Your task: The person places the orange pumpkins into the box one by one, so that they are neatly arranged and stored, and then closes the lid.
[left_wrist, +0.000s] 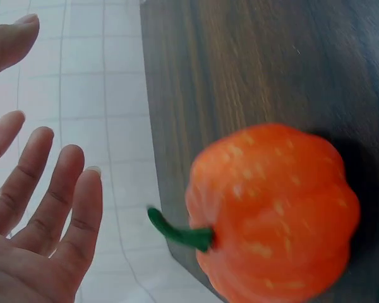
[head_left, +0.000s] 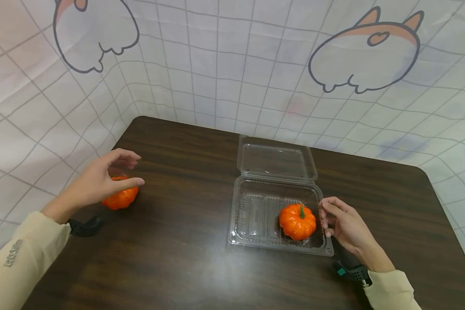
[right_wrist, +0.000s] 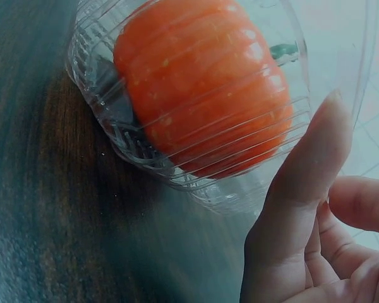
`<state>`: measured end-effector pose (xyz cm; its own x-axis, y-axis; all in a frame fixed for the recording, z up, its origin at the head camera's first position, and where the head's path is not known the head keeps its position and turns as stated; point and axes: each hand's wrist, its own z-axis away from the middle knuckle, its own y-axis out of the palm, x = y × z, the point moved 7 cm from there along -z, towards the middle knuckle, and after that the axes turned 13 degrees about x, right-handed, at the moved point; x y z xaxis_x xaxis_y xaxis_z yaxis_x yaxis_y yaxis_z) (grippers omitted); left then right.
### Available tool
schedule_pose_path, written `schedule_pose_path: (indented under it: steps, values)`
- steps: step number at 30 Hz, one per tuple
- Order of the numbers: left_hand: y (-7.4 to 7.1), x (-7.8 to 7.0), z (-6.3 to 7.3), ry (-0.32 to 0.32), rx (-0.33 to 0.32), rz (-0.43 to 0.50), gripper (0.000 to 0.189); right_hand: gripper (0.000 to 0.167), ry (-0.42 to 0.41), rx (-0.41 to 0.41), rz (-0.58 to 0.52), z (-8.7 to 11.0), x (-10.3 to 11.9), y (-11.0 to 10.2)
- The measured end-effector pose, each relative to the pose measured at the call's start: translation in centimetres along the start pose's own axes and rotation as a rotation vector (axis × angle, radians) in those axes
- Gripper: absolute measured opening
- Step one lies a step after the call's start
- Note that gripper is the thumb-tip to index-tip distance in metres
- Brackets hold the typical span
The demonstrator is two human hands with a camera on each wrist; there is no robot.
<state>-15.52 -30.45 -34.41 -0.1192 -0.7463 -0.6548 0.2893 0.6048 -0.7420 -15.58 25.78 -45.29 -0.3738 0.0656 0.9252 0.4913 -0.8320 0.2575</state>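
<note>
Held nothing in the left hand (head_left: 94, 178), loosely curved and apart from the left mini pumpkin (head_left: 121, 199), set on the dark wood-grain table (head_left: 178, 228). Seemingly pinched the right rim of the clear plastic clamshell (head_left: 234, 215) with the right hand (head_left: 346, 228), just beside the right mini pumpkin (head_left: 297, 221), placed inside near that wall, stem (head_left: 302, 212) upward.

Judged rolling the likeliest trouble on the left: could knock that rounded pumpkin away by closing off-centre. On the right, risked tipping or skewing the light clamshell with an uneven pull, so rolling the pumpkin across its floor, or bending thin plastic by squeezing hard. Might also catch the lid (head_left: 273, 160), folded open behind the base, by reaching low.

Could not tell how firmly to the rim, with fingertips masked by the thumb in the right wrist view. Lost the clamshell's upper part beyond that view's top, and the left pumpkin's underside below the left wrist view. Hardly made out transparent edges against the pale gridded backdrop (head_left: 217, 64).
</note>
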Motion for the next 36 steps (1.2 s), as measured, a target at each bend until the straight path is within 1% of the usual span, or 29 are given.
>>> schedule_pose_path:
  steps: [5,11,17,23,30,36]
  values:
    - [-0.6,1.0,0.9,-0.015,-0.045,-0.013,0.055,0.015,0.000,-0.002,0.007,0.0,0.1,0.0]
    - [-0.7,2.1,1.7,-0.006,-0.069,-0.011,0.056,0.015,-0.005,0.003,-0.007,0.0,0.1,-0.1]
    - [-0.5,3.4,2.4,0.009,-0.096,-0.033,0.059,0.015,-0.010,0.010,-0.006,0.0,0.0,-0.1]
    - [-0.3,4.8,3.2,-0.004,-0.130,-0.022,0.061,0.015,-0.007,0.017,-0.012,0.0,-0.1,0.0]
    - [0.0,5.9,3.7,0.025,-0.131,-0.038,0.062,0.014,-0.015,0.017,-0.016,0.0,-0.1,-0.1]
    - [0.5,7.2,4.0,0.011,-0.149,-0.022,0.064,0.015,-0.020,0.019,-0.017,0.0,-0.1,0.0]
